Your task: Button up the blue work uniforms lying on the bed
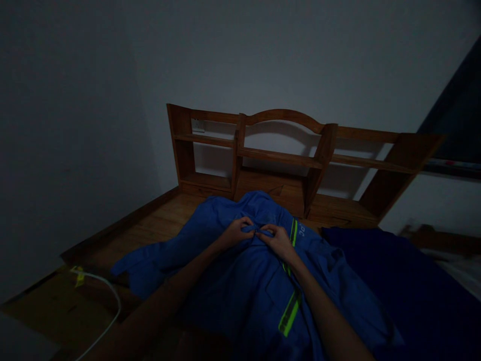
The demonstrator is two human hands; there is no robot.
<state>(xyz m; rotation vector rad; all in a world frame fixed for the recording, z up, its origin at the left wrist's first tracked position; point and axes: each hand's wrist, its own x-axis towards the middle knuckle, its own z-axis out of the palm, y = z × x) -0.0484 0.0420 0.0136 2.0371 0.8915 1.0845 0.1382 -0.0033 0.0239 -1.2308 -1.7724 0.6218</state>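
- Pinching blue garment [233, 286] tightly in left grip [236, 231] and right grip [278, 241], close together.
- Showing yellow-green stripe [294, 231] just beside right grip.
- Showing wooden shelf unit [280, 158] beyond both.

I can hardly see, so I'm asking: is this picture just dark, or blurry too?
Head view: dim all over, with deep shadow at the bottom; slightly soft, so fine detail on the left hand, right hand and blue garment fades; the yellow-green stripe stands out; the wooden shelf splays outward, perhaps lens distortion.
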